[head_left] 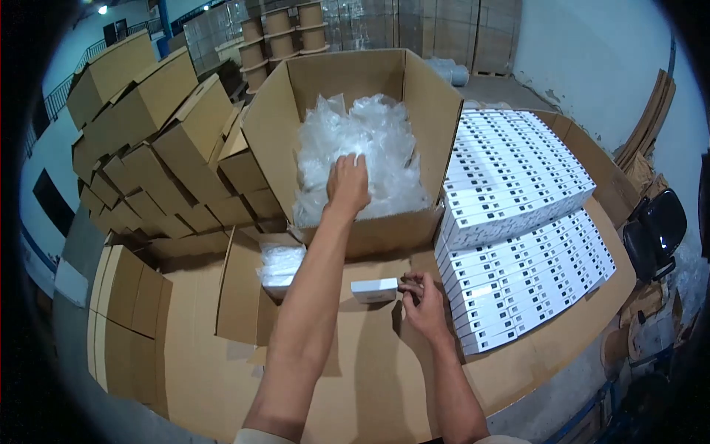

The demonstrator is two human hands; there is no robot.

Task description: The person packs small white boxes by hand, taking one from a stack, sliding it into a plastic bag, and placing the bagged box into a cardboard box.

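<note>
My left hand (pixel 349 183) reaches into a large open cardboard box (pixel 436 111) filled with a heap of clear plastic bags (pixel 355 122). Its fingers curl down against the bags, and their tips are hidden, so whether a bag is pinched there I cannot make out. Lower down, my right hand (pixel 425 305) has thumb and fingers closed at the right end of a small white box (pixel 375 290). That box is low over the cardboard-covered table (pixel 370 370), in front of the large box.
Stacked rows of white boxes (pixel 518 177) stand to the right. An open carton (pixel 248 285) with bagged white items (pixel 281 265) sits left of my left forearm. Many cardboard cartons (pixel 148 148) are piled at the left. A black chair (pixel 654 233) stands beyond the table's right edge.
</note>
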